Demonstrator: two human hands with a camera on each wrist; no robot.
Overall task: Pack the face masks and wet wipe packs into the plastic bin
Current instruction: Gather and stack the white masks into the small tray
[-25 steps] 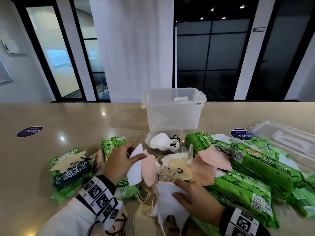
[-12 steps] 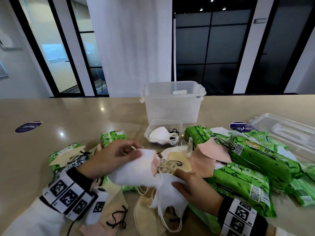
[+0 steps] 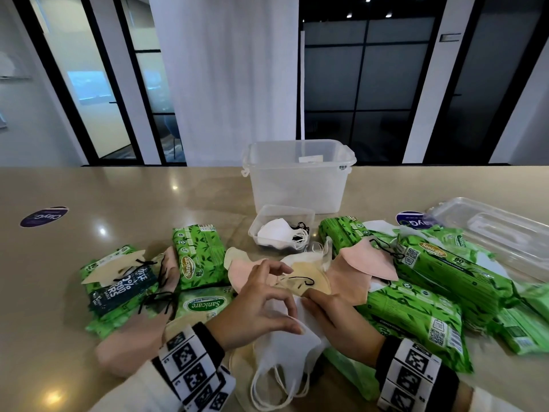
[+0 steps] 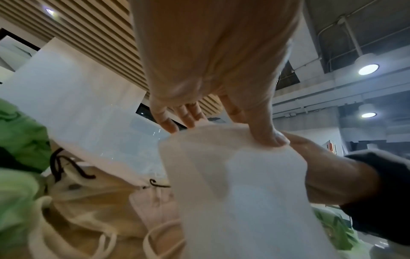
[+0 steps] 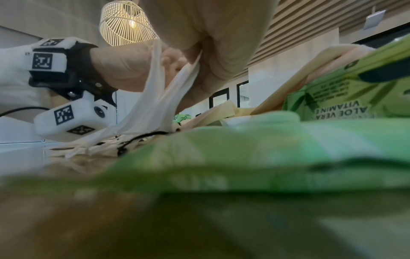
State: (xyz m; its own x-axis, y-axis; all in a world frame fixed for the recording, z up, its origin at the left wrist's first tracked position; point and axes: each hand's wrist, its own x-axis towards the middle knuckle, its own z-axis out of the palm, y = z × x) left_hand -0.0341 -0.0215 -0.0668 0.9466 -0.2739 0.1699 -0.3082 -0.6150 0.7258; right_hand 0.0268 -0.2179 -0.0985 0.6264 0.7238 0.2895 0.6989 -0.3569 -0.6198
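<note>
Lying nearest, at the table's [image 3: 74, 185] front edge: a white face mask [image 3: 292, 349] with its ear loops trailing toward the wearer, spread over a beige mask. Crowding it on both sides: a pink mask [image 3: 130, 346] on the left, green wet wipe packs [image 3: 416, 319] on the right, leaving little bare surface near the front.

Meeting over the white face mask: both hands. Left hand [image 3: 258, 307] arching palm-down from the left, thumb tip pressing onto the mask, fingers curled loosely with their tips lifted toward a beige mask [image 3: 309, 282] just beyond; in the left wrist view, thumb and fingertips [image 4: 269, 138] bearing on the white fabric's upper edge. Right hand [image 3: 335, 316] coming in from the right, fingers bent down onto the mask's far corner, touching the left thumb; in the right wrist view, white fabric pinched between thumb and fingers. Wrists carrying marker bands, sleeves resting low.

Lying just beyond the hands: a heap of pink, beige and white masks. Flanking it: more wet wipe packs, one group [image 3: 199, 257] left, another stacked right, running to the right border.

Sitting behind the heap: a small clear tray [image 3: 282, 212] holding a white mask. Standing farther back, centred and upright: the plastic bin [image 3: 297, 179], open-topped, with bare table stretching wide on its left. Resting far right: the clear lid [image 3: 493, 230].
</note>
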